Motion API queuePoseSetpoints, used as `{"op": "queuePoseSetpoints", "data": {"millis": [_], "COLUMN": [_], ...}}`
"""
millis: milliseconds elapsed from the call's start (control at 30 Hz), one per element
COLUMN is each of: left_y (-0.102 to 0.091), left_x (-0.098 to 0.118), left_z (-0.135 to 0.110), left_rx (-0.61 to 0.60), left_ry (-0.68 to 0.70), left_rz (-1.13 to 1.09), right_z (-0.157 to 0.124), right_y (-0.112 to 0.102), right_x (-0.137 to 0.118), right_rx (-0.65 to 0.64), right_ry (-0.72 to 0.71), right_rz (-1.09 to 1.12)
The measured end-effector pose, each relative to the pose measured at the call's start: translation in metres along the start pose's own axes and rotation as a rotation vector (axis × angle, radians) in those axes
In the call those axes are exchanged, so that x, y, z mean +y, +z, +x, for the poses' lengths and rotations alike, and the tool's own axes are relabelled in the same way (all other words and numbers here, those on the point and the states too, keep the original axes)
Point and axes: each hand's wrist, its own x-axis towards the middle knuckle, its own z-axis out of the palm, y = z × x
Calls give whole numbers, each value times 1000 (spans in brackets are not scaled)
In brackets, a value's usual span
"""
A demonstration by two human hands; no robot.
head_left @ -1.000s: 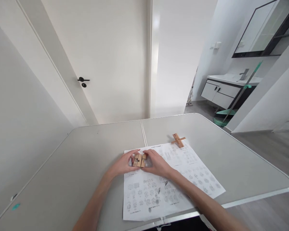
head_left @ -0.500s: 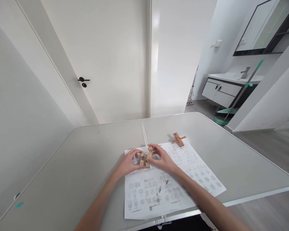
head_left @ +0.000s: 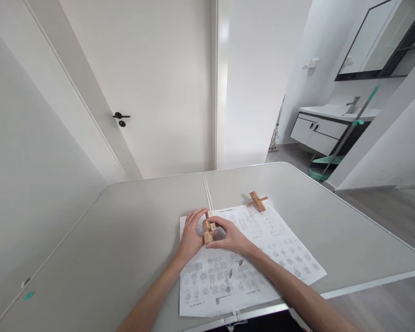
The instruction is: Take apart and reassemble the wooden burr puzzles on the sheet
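Note:
Both my hands meet over a printed instruction sheet [head_left: 256, 263] on a grey table [head_left: 107, 249]. Between them is a small cluster of light wooden puzzle pieces [head_left: 208, 228], held upright just above the paper. My left hand [head_left: 192, 235] wraps its fingers round the cluster's left side. My right hand [head_left: 228, 236] pinches it from the right with thumb and fingertips. A second wooden puzzle, cross-shaped [head_left: 257, 201], lies at the sheet's far right corner, out of reach of both hands.
A seam [head_left: 206, 191] splits the table top down the middle. White doors stand behind it, one with a black handle [head_left: 121, 116]. To the right are a vanity with sink [head_left: 327, 124] and a green mop [head_left: 346, 133]. A teal sticker [head_left: 29, 295] marks the table's left edge.
The wooden pieces lay flat between my hands; I have turned them upright and brought them together. Both hands closed in tighter and shifted slightly right.

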Motion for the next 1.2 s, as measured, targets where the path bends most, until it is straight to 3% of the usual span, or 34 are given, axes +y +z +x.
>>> {"op": "queuePoseSetpoints", "data": {"millis": [133,267,367,567,767,1033,1200], "left_y": [-1,-5,-7,-10,-10,-2,-1], "left_x": [-4,3,10,7,1,-3,0], "left_z": [2,2,2,5,5,4,5], "left_rx": [4,-318,-422,-300,-322,-267,-283], "left_ry": [-158,-298,-317,-349,-321,-312,-258], "left_rz": [-246,-446,-517,-654,-601,-598,-579], "right_z": [1,1,2,6,9,9,6], "right_y": [0,1,0,-12,-13,-2,-1], "right_x": [1,7,6,2,1,5,2], "right_rx": [222,297,285,363,240,99,77], "right_ry": [-60,-92,-95,66,106,137,146], "right_rz": [-184,-307,-288,-4,290,326,163]}}
